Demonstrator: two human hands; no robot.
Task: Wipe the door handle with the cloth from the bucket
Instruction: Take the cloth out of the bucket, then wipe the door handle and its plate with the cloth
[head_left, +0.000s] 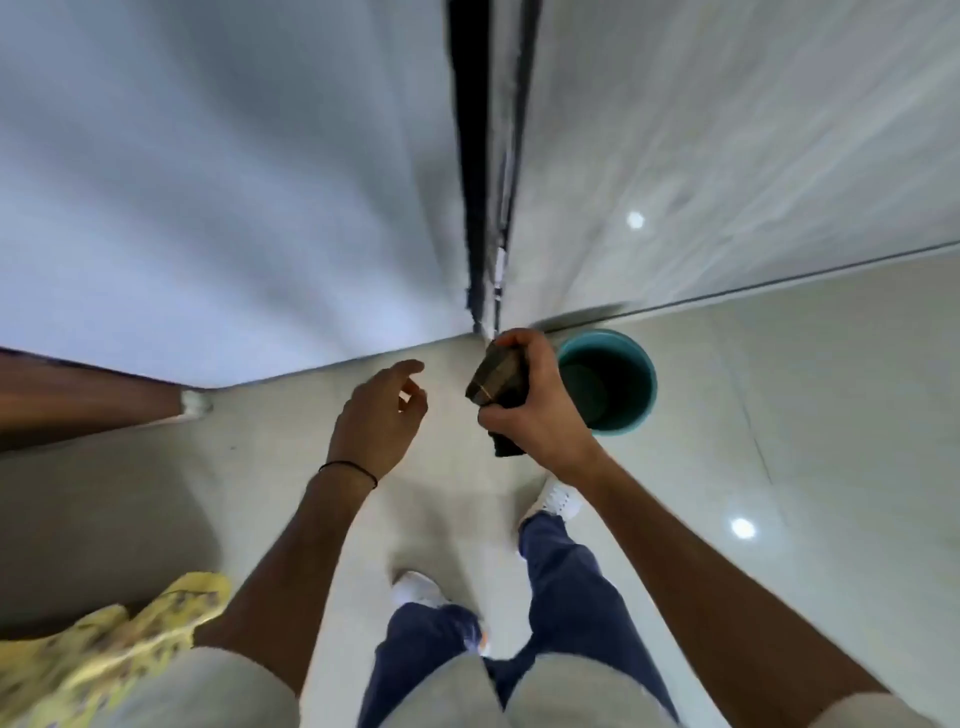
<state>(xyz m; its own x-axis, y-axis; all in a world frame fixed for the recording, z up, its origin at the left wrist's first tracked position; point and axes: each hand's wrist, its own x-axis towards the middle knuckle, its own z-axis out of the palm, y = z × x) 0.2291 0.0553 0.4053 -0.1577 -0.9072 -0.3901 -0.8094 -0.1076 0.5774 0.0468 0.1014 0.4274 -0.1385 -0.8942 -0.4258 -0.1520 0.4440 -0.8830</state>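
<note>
My right hand (535, 400) grips a dark, folded cloth (496, 382), held just left of a teal bucket (636, 364) that stands on the floor by the wall. My left hand (379, 410) hovers to the left of the cloth, fingers loosely apart, holding nothing. A dark vertical strip (475, 171) runs up between two pale panels straight ahead. No door handle is visible; the view is blurred.
Glossy pale floor tiles (779, 415) spread to the right. A brown wooden edge (78, 395) lies at the left. A yellow patterned cloth (104, 649) hangs at the lower left. My legs in blue trousers and white shoes (558, 499) stand below the hands.
</note>
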